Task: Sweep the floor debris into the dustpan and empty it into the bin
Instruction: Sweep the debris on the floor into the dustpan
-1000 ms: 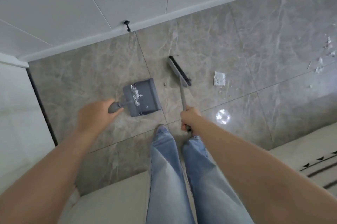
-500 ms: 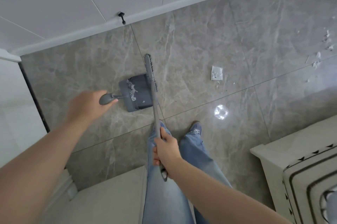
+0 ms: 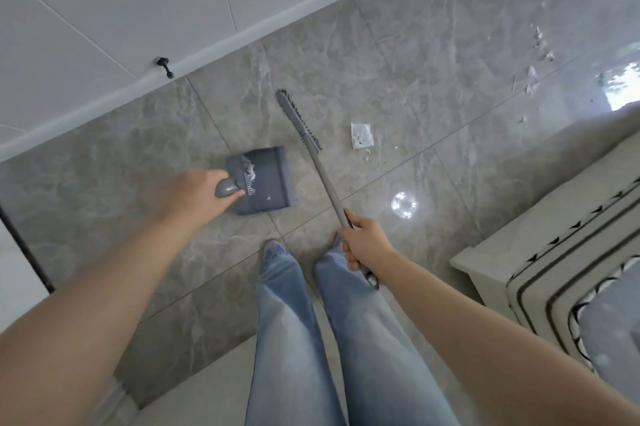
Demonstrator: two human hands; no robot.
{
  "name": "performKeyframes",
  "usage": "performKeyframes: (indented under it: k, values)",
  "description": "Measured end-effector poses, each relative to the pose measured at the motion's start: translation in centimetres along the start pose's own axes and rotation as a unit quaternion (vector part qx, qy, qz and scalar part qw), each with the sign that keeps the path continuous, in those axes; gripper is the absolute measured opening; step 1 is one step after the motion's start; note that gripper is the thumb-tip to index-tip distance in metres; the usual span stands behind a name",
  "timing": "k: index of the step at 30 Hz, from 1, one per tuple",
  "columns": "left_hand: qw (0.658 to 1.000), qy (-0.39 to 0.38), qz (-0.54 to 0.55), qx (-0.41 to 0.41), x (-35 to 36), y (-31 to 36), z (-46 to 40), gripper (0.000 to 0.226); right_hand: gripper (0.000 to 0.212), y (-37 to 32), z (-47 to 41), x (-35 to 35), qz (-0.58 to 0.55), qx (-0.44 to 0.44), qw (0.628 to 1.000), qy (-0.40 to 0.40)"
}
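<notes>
A grey dustpan (image 3: 268,183) lies on the marbled floor tiles with white scraps caught at its comb near the handle. My left hand (image 3: 194,195) grips its short grey handle. My right hand (image 3: 363,242) grips the long grey handle of a broom, whose dark-bristled head (image 3: 299,120) sits just right of and beyond the pan. A square white paper scrap (image 3: 361,135) with small crumbs lies right of the broom head. More white debris (image 3: 536,54) is scattered at the far right. No bin is in view.
A white wall with a skirting board (image 3: 242,41) and a black door stop (image 3: 165,67) runs behind the pan. A pale cabinet or furniture piece (image 3: 554,252) with black trim stands at the right. My jeans-clad legs (image 3: 311,321) stand below.
The broom head has swung from over the dustpan out to the right, away from the pan. My right hand moved right with the handle. My left hand keeps hold of the dustpan.
</notes>
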State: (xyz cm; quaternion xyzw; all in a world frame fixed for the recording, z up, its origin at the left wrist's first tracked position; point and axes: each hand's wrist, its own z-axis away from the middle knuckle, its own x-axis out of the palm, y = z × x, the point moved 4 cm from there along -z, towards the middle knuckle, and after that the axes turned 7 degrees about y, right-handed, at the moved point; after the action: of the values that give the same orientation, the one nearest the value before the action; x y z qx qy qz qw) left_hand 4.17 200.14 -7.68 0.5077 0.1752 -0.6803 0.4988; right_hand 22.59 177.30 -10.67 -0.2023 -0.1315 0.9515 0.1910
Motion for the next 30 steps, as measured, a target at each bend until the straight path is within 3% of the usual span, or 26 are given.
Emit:
performKeyframes:
  k: [10,17,20,26,30]
  values:
    - [1.0,0.006,-0.022,-0.019,3.4,12.7,-3.4,0.043,0.045,-2.0,-5.4,-11.9,-0.051,0.032,0.994,0.091]
    - [0.999,0.012,-0.029,-0.042,7.2,16.1,-4.5,0.04,0.04,-2.9,-12.2,-17.2,-0.048,0.082,0.99,0.1]
    - [0.998,0.027,-0.026,-0.052,8.0,16.0,-4.8,0.04,0.029,-1.1,-13.5,-15.5,0.012,0.096,0.993,0.062]
    - [0.998,0.023,-0.023,-0.061,7.7,17.9,-5.0,0.04,0.036,5.0,-10.0,-7.9,0.132,0.028,0.99,-0.038]
    - [0.997,0.018,-0.016,-0.071,7.8,18.7,-5.0,0.039,0.054,7.4,-7.4,-7.0,0.068,0.065,0.994,-0.057]
